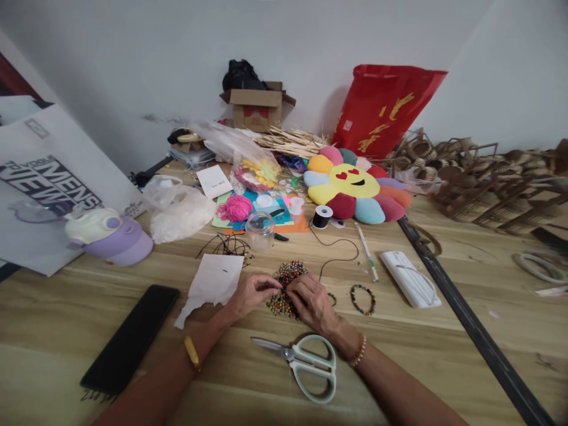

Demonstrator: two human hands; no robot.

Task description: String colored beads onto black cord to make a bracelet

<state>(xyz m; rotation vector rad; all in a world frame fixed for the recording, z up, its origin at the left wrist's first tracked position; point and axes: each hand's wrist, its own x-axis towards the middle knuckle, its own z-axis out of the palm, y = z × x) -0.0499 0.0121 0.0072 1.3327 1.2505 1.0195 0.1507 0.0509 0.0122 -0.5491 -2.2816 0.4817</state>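
Note:
A loose pile of small multicoloured beads (290,272) lies on the wooden table, partly under my hands. My left hand (252,294) pinches thumb and forefinger together at the pile's middle; what sits between the tips is too small to make out. Beside it, my right hand (313,302) is closed, fingertips down among the beads, its contents hidden. A thin black cord (341,244) runs from a spool (322,216) to behind my right hand. One finished-looking beaded bracelet (362,300) lies to the right, and another beaded loop (332,299) shows partly beside my right hand.
Scissors (306,362) lie in front of my wrists. Torn white paper (216,278) and a black phone-like slab (131,338) are at left. A clear jar (260,231), pink yarn (238,208) and a flower cushion (355,183) stand behind. A white power strip (409,278) lies right.

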